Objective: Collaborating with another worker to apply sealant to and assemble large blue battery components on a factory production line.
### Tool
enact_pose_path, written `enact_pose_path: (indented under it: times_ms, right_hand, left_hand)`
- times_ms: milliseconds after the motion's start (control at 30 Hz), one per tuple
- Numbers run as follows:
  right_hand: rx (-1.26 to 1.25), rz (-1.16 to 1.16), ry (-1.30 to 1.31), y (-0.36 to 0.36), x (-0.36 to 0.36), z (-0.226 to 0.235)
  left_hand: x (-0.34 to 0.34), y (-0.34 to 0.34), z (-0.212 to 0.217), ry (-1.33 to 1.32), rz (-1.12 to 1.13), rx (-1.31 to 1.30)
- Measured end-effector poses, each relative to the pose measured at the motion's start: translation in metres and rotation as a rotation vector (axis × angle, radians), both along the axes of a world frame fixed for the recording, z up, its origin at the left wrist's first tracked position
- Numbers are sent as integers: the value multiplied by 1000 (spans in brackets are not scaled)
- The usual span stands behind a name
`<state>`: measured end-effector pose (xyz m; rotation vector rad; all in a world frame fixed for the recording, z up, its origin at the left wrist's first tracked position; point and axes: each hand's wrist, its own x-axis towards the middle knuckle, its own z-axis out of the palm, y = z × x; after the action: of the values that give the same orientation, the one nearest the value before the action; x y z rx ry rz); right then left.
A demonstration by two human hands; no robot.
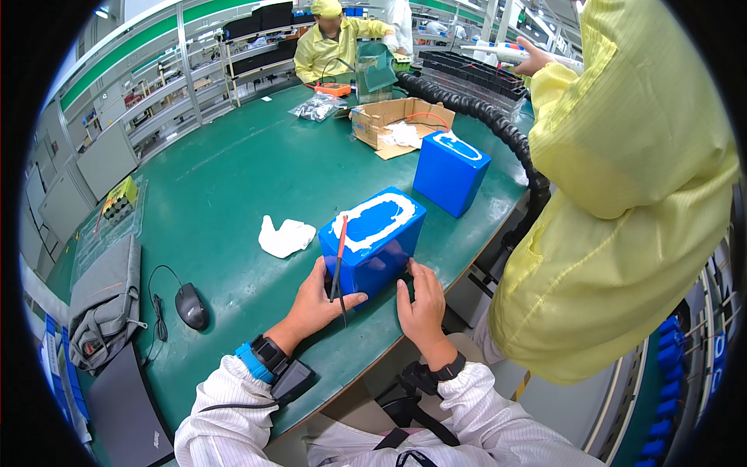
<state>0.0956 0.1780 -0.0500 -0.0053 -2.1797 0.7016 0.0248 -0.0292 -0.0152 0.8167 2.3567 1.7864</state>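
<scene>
A blue box-shaped battery pack (373,261) stands on the green table in front of me, a ring of white paste smeared on its top. Red and black wires (340,257) hang down its near left side. My left hand (313,305) is closed round the near left corner, thumb across the front and fingers along the side. At the near right corner my right hand (422,305) rests open, fingertips at the pack's edge and thumb held apart. A crumpled white wipe (286,237) lies left of the pack. Further back stands a second blue battery pack (451,173) with similar paste.
A cardboard box (373,128) with wipes sits behind the packs. A black corrugated hose (486,117) runs along the right. Left lie a mouse (191,306), a grey bag (109,303) and a laptop (128,412). Close on my right stands a person in yellow (622,218); another (334,50) works opposite.
</scene>
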Motion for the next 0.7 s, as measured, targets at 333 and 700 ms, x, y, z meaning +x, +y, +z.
enact_pose_path:
  times_ms: [333, 700]
  right_hand:
    - [-221, 141, 18, 21, -7, 12]
    - [-270, 137, -71, 93, -28, 64]
  left_hand:
    - [5, 2, 5, -38, 0, 39]
    - [7, 3, 12, 3, 15, -28]
